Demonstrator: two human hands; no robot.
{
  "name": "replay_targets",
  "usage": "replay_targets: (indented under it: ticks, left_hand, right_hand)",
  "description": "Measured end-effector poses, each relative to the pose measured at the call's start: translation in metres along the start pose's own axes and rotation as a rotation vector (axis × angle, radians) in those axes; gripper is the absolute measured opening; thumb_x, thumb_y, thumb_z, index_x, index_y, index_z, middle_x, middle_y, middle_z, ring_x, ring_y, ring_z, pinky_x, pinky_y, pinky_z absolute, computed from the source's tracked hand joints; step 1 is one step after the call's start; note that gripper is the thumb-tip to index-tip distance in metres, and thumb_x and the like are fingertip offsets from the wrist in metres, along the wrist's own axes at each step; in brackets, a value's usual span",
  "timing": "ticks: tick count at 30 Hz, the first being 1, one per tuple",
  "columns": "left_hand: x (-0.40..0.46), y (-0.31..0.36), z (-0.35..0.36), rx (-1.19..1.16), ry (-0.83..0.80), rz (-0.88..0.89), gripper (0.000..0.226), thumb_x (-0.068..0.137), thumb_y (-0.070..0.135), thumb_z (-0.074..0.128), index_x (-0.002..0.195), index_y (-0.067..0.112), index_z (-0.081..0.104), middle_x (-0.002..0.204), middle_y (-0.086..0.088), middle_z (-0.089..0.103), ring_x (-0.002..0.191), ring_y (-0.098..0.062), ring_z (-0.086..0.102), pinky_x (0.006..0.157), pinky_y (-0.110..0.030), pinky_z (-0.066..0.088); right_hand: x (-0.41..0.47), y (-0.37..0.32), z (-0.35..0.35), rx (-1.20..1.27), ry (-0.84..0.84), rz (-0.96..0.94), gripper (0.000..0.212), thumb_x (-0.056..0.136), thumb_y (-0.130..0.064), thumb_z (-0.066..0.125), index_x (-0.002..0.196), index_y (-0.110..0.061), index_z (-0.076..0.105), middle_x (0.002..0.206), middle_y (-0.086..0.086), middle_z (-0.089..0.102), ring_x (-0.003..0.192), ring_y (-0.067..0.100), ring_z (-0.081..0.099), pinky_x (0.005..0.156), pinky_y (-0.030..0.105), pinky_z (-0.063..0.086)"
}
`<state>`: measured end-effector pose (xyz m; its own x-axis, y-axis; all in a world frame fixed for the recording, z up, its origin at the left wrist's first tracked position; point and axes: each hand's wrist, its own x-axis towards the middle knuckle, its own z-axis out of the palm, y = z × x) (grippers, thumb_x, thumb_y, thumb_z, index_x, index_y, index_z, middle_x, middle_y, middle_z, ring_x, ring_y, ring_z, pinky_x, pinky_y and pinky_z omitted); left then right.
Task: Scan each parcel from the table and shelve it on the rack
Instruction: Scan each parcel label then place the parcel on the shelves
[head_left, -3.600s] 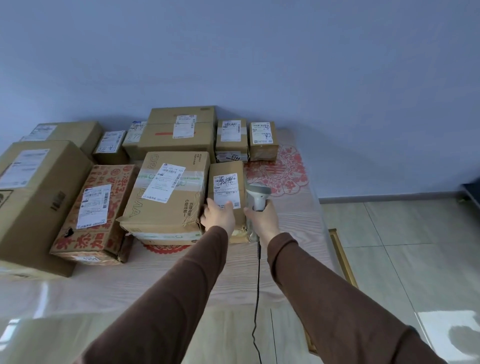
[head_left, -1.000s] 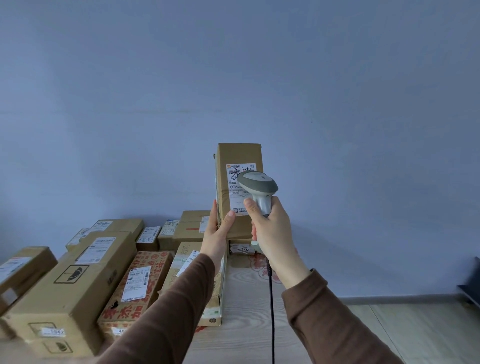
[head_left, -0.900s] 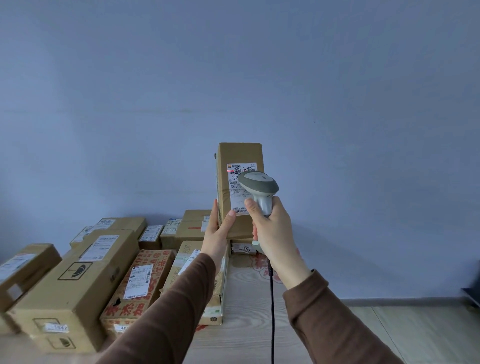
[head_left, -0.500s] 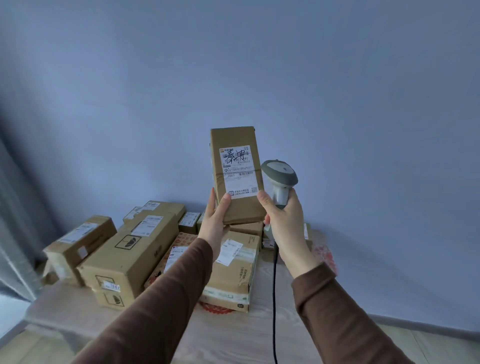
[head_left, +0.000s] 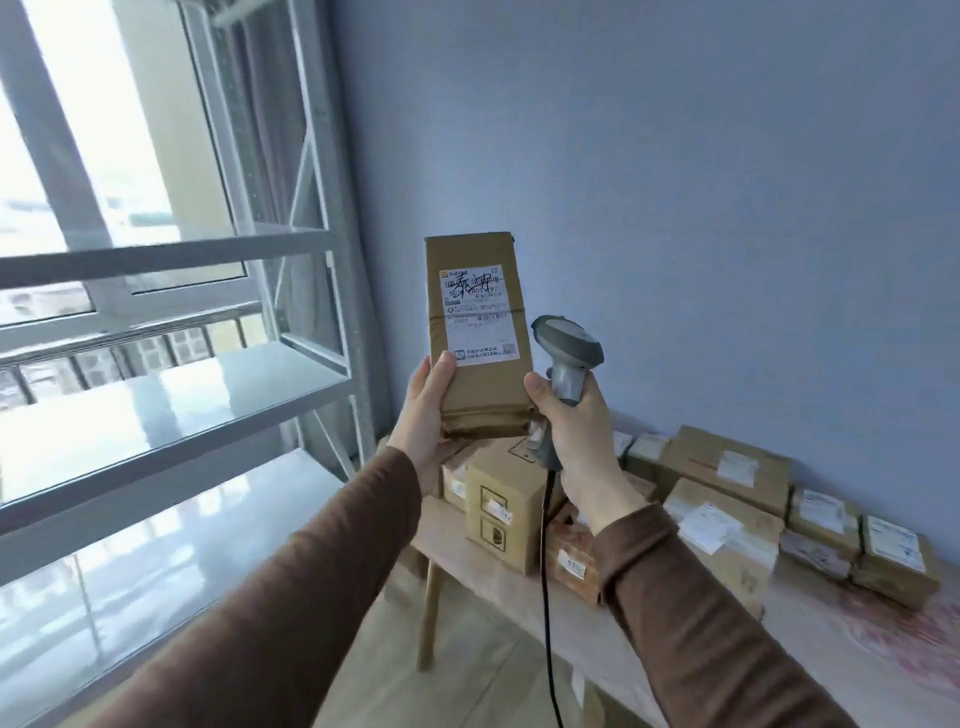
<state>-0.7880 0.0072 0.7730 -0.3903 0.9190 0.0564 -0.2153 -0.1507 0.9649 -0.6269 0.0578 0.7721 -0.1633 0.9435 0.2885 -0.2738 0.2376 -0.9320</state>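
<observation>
Parcel (head_left: 480, 338) label reads "803"; left hand (head_left: 423, 415) grips it, right hand (head_left: 574, 421) grips scanner (head_left: 566, 358).

A pale wood-grain surface (head_left: 810, 654) on wooden legs carries a crowd of brown cardboard parcels with white labels (head_left: 727, 525), packed side by side. Just left stands a white metal rack with glossy grey shelves (head_left: 171, 395).

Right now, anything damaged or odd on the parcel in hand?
Minor only. The parcel is held upright by the left hand; its bottom end looks crumpled and creased, and black scribble runs over the top of its label. The right hand grips the scanner beside it. Nothing torn or spilled.
</observation>
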Motion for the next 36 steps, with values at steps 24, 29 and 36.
replay_targets:
  ticks: [24, 29, 36]
  left_hand:
    - [-0.129, 0.259, -0.537, 0.160, 0.578, 0.339, 0.049, 0.106, 0.039, 0.052, 0.150, 0.027, 0.035, 0.108, 0.003, 0.067, 0.094, -0.016, 0.065, 0.086, -0.033, 0.051]
    - [-0.117, 0.293, -0.604, 0.226, 0.644, 0.390, 0.044, 0.106, 0.036, 0.050, 0.147, 0.021, 0.042, 0.105, 0.008, 0.070, 0.092, -0.009, 0.066, 0.078, -0.025, 0.049]
    - [-0.116, 0.342, -0.693, 0.311, 0.723, 0.461, 0.044, 0.106, 0.047, 0.048, 0.141, 0.021, 0.047, 0.124, -0.001, 0.069, 0.113, -0.015, 0.066, 0.109, -0.038, 0.045]
  right_hand:
    - [-0.128, -0.012, 0.611, 0.258, -0.625, 0.003, 0.032, 0.095, -0.031, 0.072, 0.118, -0.013, 0.059, 0.089, 0.003, 0.065, 0.070, 0.013, 0.064, 0.059, 0.034, 0.049]
    - [-0.117, -0.003, 0.699, 0.285, -0.710, 0.007, 0.030, 0.094, -0.036, 0.073, 0.114, -0.017, 0.060, 0.095, 0.010, 0.061, 0.079, 0.026, 0.057, 0.066, 0.041, 0.049]
    - [-0.118, -0.001, 0.816, 0.354, -0.831, 0.019, 0.032, 0.095, -0.032, 0.072, 0.117, -0.012, 0.060, 0.089, 0.009, 0.058, 0.077, 0.024, 0.053, 0.059, 0.030, 0.048]
